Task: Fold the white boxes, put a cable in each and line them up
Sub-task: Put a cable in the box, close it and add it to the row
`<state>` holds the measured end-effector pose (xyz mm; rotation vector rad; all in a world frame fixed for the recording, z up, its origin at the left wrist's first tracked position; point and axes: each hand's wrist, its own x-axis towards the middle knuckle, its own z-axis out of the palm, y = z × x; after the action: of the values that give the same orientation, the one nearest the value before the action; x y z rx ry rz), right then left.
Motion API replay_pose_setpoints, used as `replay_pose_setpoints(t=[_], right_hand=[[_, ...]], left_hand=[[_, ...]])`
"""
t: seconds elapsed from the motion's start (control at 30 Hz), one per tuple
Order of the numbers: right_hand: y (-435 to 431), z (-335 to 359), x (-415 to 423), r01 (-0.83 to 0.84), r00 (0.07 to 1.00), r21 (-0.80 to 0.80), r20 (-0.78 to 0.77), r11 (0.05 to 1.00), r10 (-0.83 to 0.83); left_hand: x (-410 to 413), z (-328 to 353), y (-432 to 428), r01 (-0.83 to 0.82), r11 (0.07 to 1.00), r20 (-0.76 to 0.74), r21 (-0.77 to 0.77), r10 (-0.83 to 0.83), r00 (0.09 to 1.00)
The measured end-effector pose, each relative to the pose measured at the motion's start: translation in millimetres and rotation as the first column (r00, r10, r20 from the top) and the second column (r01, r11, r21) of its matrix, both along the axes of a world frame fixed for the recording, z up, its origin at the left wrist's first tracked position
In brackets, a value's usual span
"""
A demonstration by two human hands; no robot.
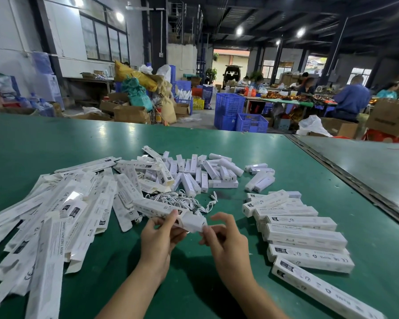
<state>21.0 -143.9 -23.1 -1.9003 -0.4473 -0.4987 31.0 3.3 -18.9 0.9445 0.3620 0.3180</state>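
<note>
At near centre we note left hand (158,236) and right hand (224,240) pinching a long white cardboard box (164,209); row of folded white boxes (304,236) right, many flat white card blanks (55,215) left.

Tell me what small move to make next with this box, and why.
Probably fold the end flap inward and tuck it shut: the left hand grips the white box near its open end, and the right hand pinches that flap.
</note>
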Motion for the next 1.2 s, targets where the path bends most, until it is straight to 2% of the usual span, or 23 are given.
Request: replay_pose_setpoints(t=[0.3, 0.5, 0.7, 0.9, 1.07, 1.2], right_hand=[[2, 0, -1, -0.007, 0.999, -0.094, 0.041, 0.996, 0.011], [1, -2, 0, -0.112, 0.991, -0.288, -0.099, 0.951, 0.087], [-1, -1, 0, -0.142, 0.988, -0.397, -0.112, 0.907, 0.106], [-2, 6, -6, -0.197, 0.976, -0.252, -0.146, 0.947, 0.164], [2, 7, -5, -0.113, 0.985, -0.161, -0.144, 0.980, 0.090], [6, 4, -5, -0.040, 0.985, -0.051, -0.167, 0.998, 0.031]], left_hand=[[1, -4, -2, 0.018, 0.995, -0.017, 0.097, -0.016, 1.000], [-1, -8, -6, 0.048, 0.965, 0.010, 0.257, -0.053, 0.999], [-6, -10, -10, 0.087, 0.905, 0.040, 0.417, -0.114, 0.993], [-6, -12, -6, 0.078, 0.894, 0.031, 0.441, -0.102, 0.994], [-10, -6, -11, 0.041, 0.911, 0.091, 0.410, -0.085, 0.992], [-14, -2, -14, -0.050, 0.906, 0.148, 0.420, -0.014, 0.989]])
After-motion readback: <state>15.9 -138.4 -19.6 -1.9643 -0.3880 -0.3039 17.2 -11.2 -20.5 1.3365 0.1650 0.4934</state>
